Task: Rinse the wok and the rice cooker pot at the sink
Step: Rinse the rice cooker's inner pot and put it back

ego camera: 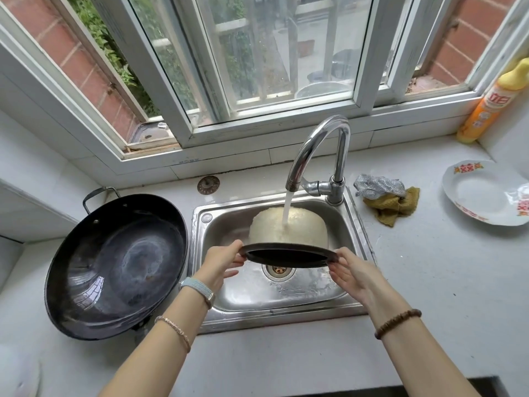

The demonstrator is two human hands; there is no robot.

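Note:
The rice cooker pot point(303, 229) is tipped on its side over the steel sink point(312, 293), its dark rim facing me and its pale outside turned up. Water from the faucet point(320, 156) runs onto that outside. My left hand point(221, 265) pinches the rim's left edge and my right hand point(353, 272) holds the right edge with fingers under it. The black wok point(114, 267) rests on the counter left of the sink, tilted, its handle at the back.
A silver scrubber point(378, 184) and a mustard cloth point(395, 206) lie right of the faucet. A white plate point(486, 193) sits at the far right, an orange detergent bottle point(486, 107) by the window. A sink plug point(208, 185) lies behind the basin.

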